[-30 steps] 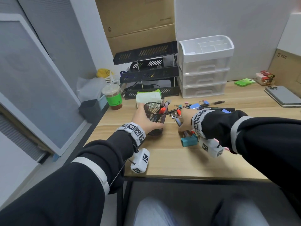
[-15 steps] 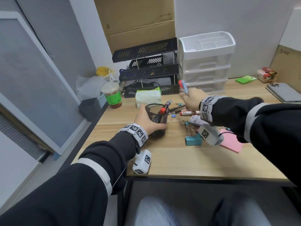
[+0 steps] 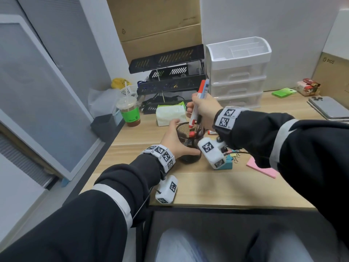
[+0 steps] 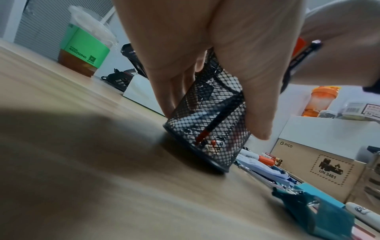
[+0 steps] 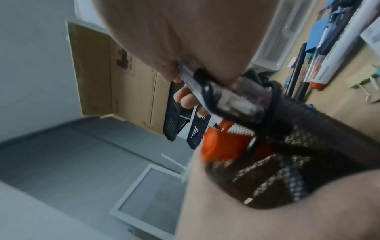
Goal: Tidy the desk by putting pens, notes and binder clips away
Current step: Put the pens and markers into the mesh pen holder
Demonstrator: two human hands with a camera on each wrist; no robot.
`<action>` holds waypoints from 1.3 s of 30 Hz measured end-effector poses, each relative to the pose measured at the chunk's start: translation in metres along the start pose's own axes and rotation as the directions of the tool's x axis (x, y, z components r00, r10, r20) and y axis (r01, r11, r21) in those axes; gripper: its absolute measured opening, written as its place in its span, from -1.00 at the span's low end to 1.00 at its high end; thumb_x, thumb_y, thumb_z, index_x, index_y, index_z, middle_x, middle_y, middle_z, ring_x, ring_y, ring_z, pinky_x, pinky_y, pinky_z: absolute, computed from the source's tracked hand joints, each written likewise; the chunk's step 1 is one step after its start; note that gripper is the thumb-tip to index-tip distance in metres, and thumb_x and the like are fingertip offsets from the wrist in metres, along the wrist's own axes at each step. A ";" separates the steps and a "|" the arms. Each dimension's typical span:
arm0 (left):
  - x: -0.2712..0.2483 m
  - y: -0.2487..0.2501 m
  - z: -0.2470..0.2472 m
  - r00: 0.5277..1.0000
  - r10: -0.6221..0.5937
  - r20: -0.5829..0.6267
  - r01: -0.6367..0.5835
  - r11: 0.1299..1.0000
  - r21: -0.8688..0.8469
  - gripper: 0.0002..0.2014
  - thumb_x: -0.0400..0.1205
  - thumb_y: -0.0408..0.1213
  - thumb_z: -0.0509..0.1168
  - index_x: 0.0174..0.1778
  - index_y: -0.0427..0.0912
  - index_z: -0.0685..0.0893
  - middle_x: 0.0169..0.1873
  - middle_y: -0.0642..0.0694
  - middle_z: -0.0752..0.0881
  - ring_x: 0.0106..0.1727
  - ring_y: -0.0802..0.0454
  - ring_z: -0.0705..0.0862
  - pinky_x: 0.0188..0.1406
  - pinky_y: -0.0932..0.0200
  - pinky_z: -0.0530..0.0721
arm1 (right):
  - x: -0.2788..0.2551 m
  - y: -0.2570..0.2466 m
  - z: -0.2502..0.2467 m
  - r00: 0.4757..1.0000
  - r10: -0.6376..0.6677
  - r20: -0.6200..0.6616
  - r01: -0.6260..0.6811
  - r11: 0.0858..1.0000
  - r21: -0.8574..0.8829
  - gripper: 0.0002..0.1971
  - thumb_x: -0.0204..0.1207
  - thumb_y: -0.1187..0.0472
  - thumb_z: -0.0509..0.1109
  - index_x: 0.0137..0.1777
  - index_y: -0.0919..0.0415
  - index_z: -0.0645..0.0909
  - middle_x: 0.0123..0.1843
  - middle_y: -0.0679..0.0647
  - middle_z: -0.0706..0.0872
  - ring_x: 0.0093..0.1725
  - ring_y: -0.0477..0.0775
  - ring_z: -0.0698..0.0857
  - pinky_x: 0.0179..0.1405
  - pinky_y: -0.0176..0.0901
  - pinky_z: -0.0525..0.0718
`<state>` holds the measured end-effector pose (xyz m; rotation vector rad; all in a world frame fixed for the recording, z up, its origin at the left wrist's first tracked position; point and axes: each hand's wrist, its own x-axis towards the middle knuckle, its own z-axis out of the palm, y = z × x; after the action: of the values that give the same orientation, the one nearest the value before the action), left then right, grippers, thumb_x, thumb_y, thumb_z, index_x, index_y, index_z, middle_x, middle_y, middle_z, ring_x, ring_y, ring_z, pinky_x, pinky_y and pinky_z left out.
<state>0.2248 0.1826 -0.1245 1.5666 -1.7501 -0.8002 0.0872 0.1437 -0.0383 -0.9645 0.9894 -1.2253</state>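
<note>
The wooden desk [image 3: 207, 186] carries a white drawer unit [image 3: 237, 72] at the back and a black mesh pen cup [image 3: 189, 142] near the middle. The left hand [image 3: 174, 140] wraps the cup, fingers on its far side and thumb on the near side. The right hand [image 3: 204, 108] hovers directly above the cup, fingers curled around a bundle of pens [image 3: 198, 103], whose lower tips dip inside the rim. A pink notepad [image 3: 262, 170] and binder clips [image 3: 235, 155] lie just right of the cup.

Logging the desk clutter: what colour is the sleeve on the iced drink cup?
Bright green sleeve with dark print, clearest in the left wrist view.
</note>
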 end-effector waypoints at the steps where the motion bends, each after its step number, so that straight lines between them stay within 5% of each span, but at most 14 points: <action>1: 0.000 0.000 0.000 1.000 0.004 0.005 -0.004 1.000 -0.001 0.29 -0.07 0.05 0.74 0.57 0.06 0.20 0.28 0.01 0.63 0.31 0.06 0.64 0.41 0.05 0.59 | -0.002 0.003 0.001 1.000 -0.018 0.015 0.018 0.998 -0.062 -0.91 0.74 0.20 0.17 -0.01 0.13 0.41 -0.31 0.10 0.57 -0.35 0.01 0.57 0.09 0.04 0.71; 5: -0.001 -0.001 0.000 0.998 0.024 -0.052 -0.026 0.999 -0.036 0.06 -0.02 0.07 0.75 0.40 0.06 0.40 0.22 0.06 0.67 0.23 0.11 0.68 0.33 0.06 0.65 | -0.008 0.007 0.004 0.988 -0.122 0.091 0.145 0.940 -0.310 -0.96 0.70 0.28 0.18 0.07 0.22 0.44 -0.25 0.11 0.61 -0.16 0.09 0.64 0.19 0.08 0.68; 9: 0.000 0.004 0.001 0.998 0.015 -0.063 -0.022 0.993 -0.116 -0.11 0.04 -0.05 0.76 0.26 0.06 0.48 0.08 0.03 0.75 0.09 0.10 0.76 0.23 -0.03 0.72 | -0.013 0.009 0.004 0.978 -0.134 0.158 0.185 0.911 -0.369 -0.87 0.67 0.35 0.19 -0.10 0.18 0.49 -0.28 0.15 0.66 -0.20 0.13 0.70 0.13 0.12 0.73; 13: 0.003 0.010 0.000 0.997 0.009 -0.077 -0.016 0.996 -0.089 -0.07 0.09 -0.04 0.73 0.36 0.05 0.43 0.14 0.10 0.67 0.17 0.08 0.72 0.27 -0.05 0.71 | -0.014 0.007 0.001 0.976 -0.137 0.170 0.206 0.831 -0.517 -0.93 0.58 0.31 0.32 0.02 0.17 0.55 -0.13 0.19 0.82 -0.12 0.12 0.80 0.14 0.09 0.77; 17: 0.004 0.021 -0.005 0.992 0.105 -0.068 -0.101 0.993 0.059 -0.03 0.20 -0.04 0.69 0.53 0.03 0.38 0.33 0.06 0.59 0.31 0.09 0.61 0.35 0.08 0.63 | -0.008 -0.006 -0.011 0.970 -0.232 0.076 0.241 0.856 -0.458 -0.95 0.49 0.30 0.38 -0.08 0.18 0.62 -0.01 0.27 0.81 0.07 0.23 0.80 0.16 0.10 0.76; 21: 0.007 0.025 -0.008 0.992 0.122 -0.028 -0.114 0.972 0.205 -0.11 0.19 -0.04 0.60 0.47 0.05 0.42 0.25 0.03 0.53 0.20 0.04 0.62 0.19 -0.03 0.74 | 0.003 -0.023 -0.045 0.987 -0.163 0.002 0.139 0.832 -0.537 -0.91 0.60 0.38 0.30 -0.11 0.23 0.59 -0.04 0.24 0.74 -0.11 0.14 0.79 -0.13 -0.10 0.78; 23: 0.010 0.027 -0.011 0.995 0.096 0.002 -0.092 0.941 0.325 -0.21 0.19 0.04 0.54 0.37 0.06 0.47 0.17 0.02 0.49 0.13 0.01 0.62 0.11 -0.04 0.75 | 0.009 -0.020 -0.069 0.999 -0.034 0.027 0.042 0.656 -0.753 -0.93 0.63 0.37 0.29 -0.05 0.26 0.59 -0.07 0.18 0.71 -0.17 0.09 0.74 -0.14 -0.10 0.76; 25: 0.013 0.029 -0.015 0.998 0.066 0.023 -0.069 0.897 0.436 -0.40 0.24 0.07 0.52 0.16 0.06 0.48 0.05 0.01 0.46 0.00 -0.01 0.61 -0.05 0.02 0.72 | 0.017 -0.007 -0.092 1.000 0.016 0.019 0.013 0.312 -0.950 -0.87 0.60 0.33 0.33 0.11 0.26 0.62 0.02 0.15 0.73 -0.03 0.12 0.74 0.06 0.00 0.76; 27: 0.016 0.030 -0.017 0.999 0.048 0.021 -0.052 0.863 0.503 -0.45 0.27 0.10 0.50 0.09 0.03 0.45 -0.01 0.00 0.46 -0.06 0.00 0.58 -0.15 0.08 0.63 | 0.022 0.004 -0.107 0.999 0.018 0.028 0.028 0.020 -0.999 -0.73 0.54 0.37 0.36 0.22 0.21 0.63 0.15 0.12 0.72 0.10 0.13 0.70 0.13 -0.06 0.70; 29: 0.019 0.029 -0.017 0.999 0.049 -0.002 -0.040 0.848 0.529 -0.43 0.28 0.14 0.47 0.11 0.01 0.46 -0.02 0.00 0.47 -0.06 0.01 0.57 -0.17 0.10 0.58 | 0.020 0.010 -0.115 0.999 0.034 0.035 0.039 -0.130 -0.991 -0.65 0.51 0.39 0.37 0.30 0.18 0.60 0.21 0.12 0.71 0.05 0.11 0.65 -0.01 -0.16 0.62; 32: 0.020 0.028 -0.013 0.997 0.065 -0.050 -0.029 0.849 0.527 -0.46 0.29 0.17 0.44 0.07 0.02 0.44 -0.09 0.04 0.47 -0.11 0.03 0.55 -0.23 0.11 0.50 | 0.021 0.014 -0.118 0.996 0.082 0.025 0.044 -0.247 -0.968 -0.55 0.47 0.42 0.43 0.36 0.19 0.57 0.20 0.15 0.69 -0.04 0.11 0.59 -0.12 -0.17 0.53; 35: 0.022 0.027 -0.011 0.994 0.070 -0.082 -0.017 0.854 0.520 -0.46 0.25 0.20 0.44 0.02 0.03 0.44 -0.14 0.07 0.46 -0.13 0.03 0.54 -0.24 0.12 0.48 | 0.026 0.016 -0.111 0.991 0.134 -0.002 0.043 -0.339 -0.940 -0.51 0.45 0.40 0.50 0.39 0.22 0.56 0.23 0.18 0.69 0.09 0.16 0.67 -0.01 -0.17 0.60; 39: 0.026 0.024 -0.009 0.992 0.082 -0.094 -0.023 0.862 0.507 -0.45 0.23 0.19 0.44 0.03 0.02 0.47 -0.11 0.04 0.48 -0.10 0.02 0.57 -0.20 0.12 0.57 | 0.031 0.021 -0.110 0.992 0.126 0.008 0.049 -0.329 -0.943 -0.50 0.44 0.37 0.52 0.38 0.17 0.55 0.20 0.14 0.70 0.04 0.12 0.66 -0.06 -0.17 0.58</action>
<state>0.2161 0.1592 -0.0981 1.8399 -2.0123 -0.2154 -0.0099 0.1092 -0.0929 -2.2721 2.0077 0.2604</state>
